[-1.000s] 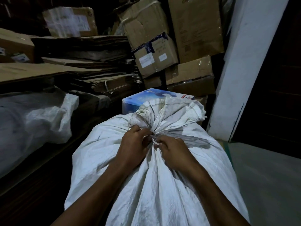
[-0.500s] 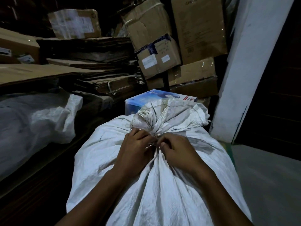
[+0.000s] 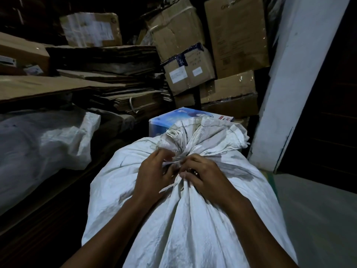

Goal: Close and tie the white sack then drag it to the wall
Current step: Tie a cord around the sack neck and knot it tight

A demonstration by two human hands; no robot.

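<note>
A full white woven sack (image 3: 193,219) stands in front of me, its mouth gathered into a bunched neck (image 3: 201,136) that fans out above my hands. A thin white string (image 3: 170,163) runs around the neck, with a loose end hanging down between my hands. My left hand (image 3: 152,175) pinches the string at the left of the neck. My right hand (image 3: 204,175) grips the string and the bunched cloth at the right. Both hands touch the sack.
A white wall pillar (image 3: 286,93) rises at the right beside a dark doorway. Stacked cardboard boxes (image 3: 231,45) and flattened cardboard (image 3: 108,78) fill the back. A blue box (image 3: 173,118) sits just behind the sack. Another white sack (image 3: 44,144) lies at the left. Pale floor (image 3: 318,219) at the right.
My fingers have shifted on the neck; a stretch of string now shows between my hands and a loose end hangs below. The sack stays in place.
</note>
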